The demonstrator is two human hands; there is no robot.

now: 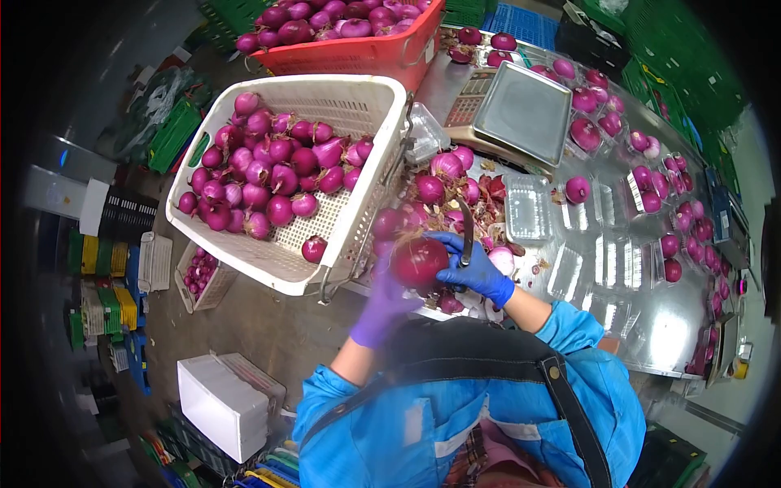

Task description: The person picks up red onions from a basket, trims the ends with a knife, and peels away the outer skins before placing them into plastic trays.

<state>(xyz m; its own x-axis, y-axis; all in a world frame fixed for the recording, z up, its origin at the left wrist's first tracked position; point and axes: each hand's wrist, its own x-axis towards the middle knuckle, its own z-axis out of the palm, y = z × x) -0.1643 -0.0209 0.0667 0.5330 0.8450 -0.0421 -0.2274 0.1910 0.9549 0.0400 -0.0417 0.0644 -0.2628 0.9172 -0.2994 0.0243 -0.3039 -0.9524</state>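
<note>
A large red onion [418, 263] is held up in front of my body, its dry root fibres showing on top. My left hand [381, 307], in a purple glove and smeared by motion, is wrapped round the onion's left side. On the other side, my right hand [486, 272], gloved in blue, grips a knife [467, 232] with a dark curved blade pointing up, and its fingers touch the onion. Just beyond the hands, loose onions [446, 166] lie among peeled skins [486, 213] on the metal table.
At the left stands a white basket [281, 286] of onions, with a red crate [350, 57] of onions behind it. A weighing scale [522, 114] sits further back on the table. Clear plastic trays [529, 207] spread to the right, several holding onions.
</note>
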